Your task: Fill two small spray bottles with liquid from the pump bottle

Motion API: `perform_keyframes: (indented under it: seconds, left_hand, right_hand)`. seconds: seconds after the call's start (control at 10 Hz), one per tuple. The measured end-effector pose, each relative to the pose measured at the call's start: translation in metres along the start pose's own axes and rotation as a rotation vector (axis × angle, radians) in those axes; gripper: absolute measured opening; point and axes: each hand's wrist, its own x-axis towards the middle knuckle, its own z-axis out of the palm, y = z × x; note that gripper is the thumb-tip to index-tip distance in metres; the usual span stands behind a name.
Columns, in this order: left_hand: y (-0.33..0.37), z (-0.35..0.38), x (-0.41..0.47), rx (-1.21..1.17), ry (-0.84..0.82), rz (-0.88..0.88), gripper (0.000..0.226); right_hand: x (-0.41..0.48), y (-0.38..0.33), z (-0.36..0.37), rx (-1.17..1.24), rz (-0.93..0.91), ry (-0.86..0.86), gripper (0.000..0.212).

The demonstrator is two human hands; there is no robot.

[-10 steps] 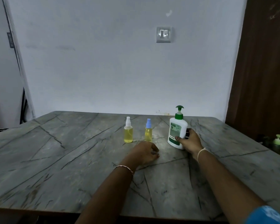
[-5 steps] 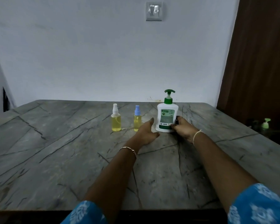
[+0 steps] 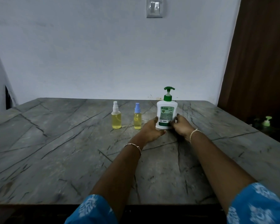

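Note:
A white pump bottle (image 3: 166, 113) with a green pump head stands upright on the grey stone table (image 3: 55, 143). My left hand (image 3: 150, 129) holds its lower left side and my right hand (image 3: 182, 126) holds its lower right side. To the left stand two small spray bottles holding yellow liquid. The nearer one, beside my left hand, is the blue-capped spray bottle (image 3: 137, 118). Further left is the white-capped spray bottle (image 3: 116, 117). Both have their caps on.
A white wall with a switch plate (image 3: 154, 7) rises behind the table. A dark brown door (image 3: 262, 54) stands at the right. Beyond the table's right edge, a small green-topped bottle (image 3: 267, 121) sits in shadow.
My left hand moved from the table near the blue-capped bottle over to the pump bottle's left side. The pump bottle slid left and was turned to face me between both hands.

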Motion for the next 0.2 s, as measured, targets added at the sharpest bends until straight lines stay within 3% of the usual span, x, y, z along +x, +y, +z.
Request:
perform_keyframes:
  seconds: [0.2]
  left_hand:
    - [0.01,-0.001,-0.022,0.154,0.038,0.031,0.06]
  right_hand:
    - [-0.024,-0.005,0.0,-0.164,-0.029,0.125,0.074]
